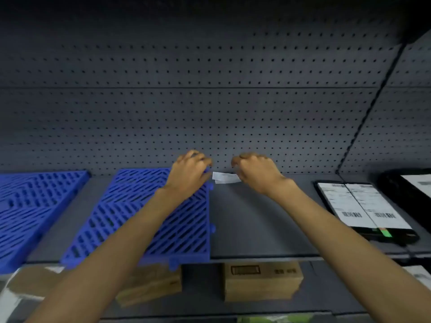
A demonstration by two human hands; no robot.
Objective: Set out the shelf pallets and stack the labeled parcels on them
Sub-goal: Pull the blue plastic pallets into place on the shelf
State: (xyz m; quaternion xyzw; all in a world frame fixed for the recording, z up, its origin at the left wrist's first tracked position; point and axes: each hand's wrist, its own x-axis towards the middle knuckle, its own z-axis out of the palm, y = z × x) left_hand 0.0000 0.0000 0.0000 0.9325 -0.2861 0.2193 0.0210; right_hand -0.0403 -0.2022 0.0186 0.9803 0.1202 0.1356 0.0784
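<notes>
Two blue slotted pallets lie flat on the grey shelf: one (35, 206) at the far left, one (149, 213) in the middle. My left hand (189, 172) is over the far right corner of the middle pallet, fingers curled at the left end of a small white paper slip (225, 177). My right hand (255, 173) pinches the slip's right end. The slip hangs just above the bare shelf beside the pallet. A black parcel (363, 208) with white barcode labels lies on the shelf at the right.
A grey pegboard wall (210, 101) backs the shelf. Bare shelf surface (261, 220) lies between the middle pallet and the black parcel. Another black labeled parcel (412, 185) sits at the far right. Cardboard boxes (262, 280) stand on the level below.
</notes>
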